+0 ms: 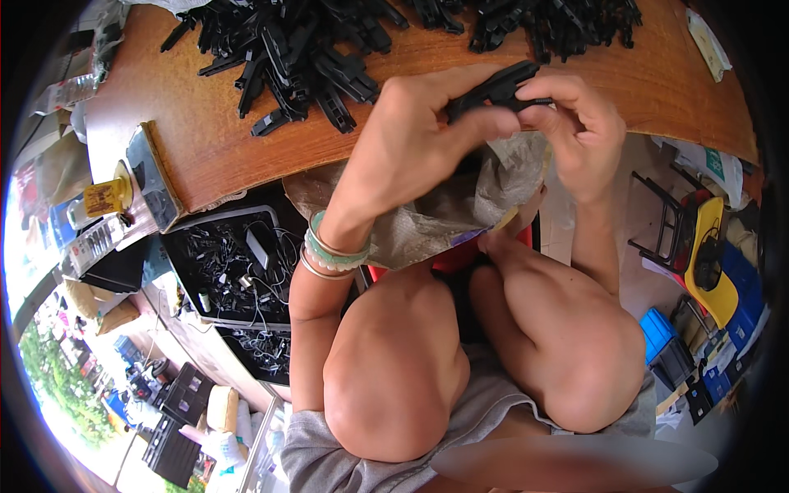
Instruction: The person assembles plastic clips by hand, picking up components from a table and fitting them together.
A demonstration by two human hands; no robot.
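My left hand [411,135] is wrapped around a long, narrow black plastic part [503,82], holding it above the near edge of the brown table. From the other side, my right hand [582,131] pinches a thin dark rod-like piece [538,102] at the part's right end. Whether that rod is separate or joined to the part, I cannot make out. Beyond my left hand, a heap of similar black plastic parts [288,53] lies on the table. Below both hands, an open woven sack [411,230] hangs between my knees and the table edge; its contents are hidden.
A second heap of black parts [546,25] lies at the table's far side. To the left stand black trays [218,283] of small dark pieces and white cables. A yellow chair [713,287] and a blue bin [655,330] are on the right. A red container [468,251] shows under the sack.
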